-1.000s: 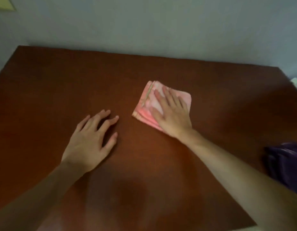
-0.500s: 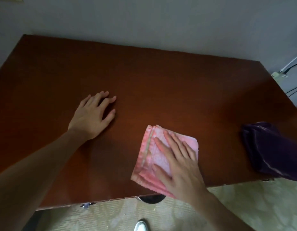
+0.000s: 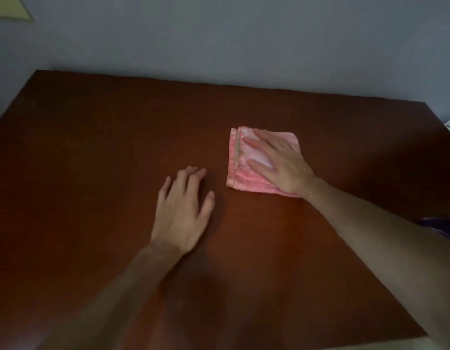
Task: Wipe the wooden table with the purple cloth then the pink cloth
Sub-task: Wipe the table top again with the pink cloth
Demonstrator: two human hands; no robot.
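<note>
The head camera looks down on a dark reddish-brown wooden worktop (image 3: 92,152) that fills most of the picture, with a pale grey wall (image 3: 219,41) behind its far edge.

The right hand (image 3: 282,165) lies palm-down on the folded pink cloth (image 3: 240,170), fingers spread and nearly straight; its grip is flat and open, pressing the cloth against the wood rather than closing around it. The cloth's folded edges show just left of the fingertips and beneath the heel of the hand, and the whole cloth rests flat on the worktop.

The left hand (image 3: 181,215) lies near the pink cloth, to its left and nearer the person, apart from it. Its palm faces down on the bare wood with the fingers loosely spread, an open grip holding nothing.

Well to the right of the right hand and nearer the person, beyond the forearm, a small part of the purple cloth (image 3: 438,224) shows at the picture's right edge; the arm hides the rest.
</note>
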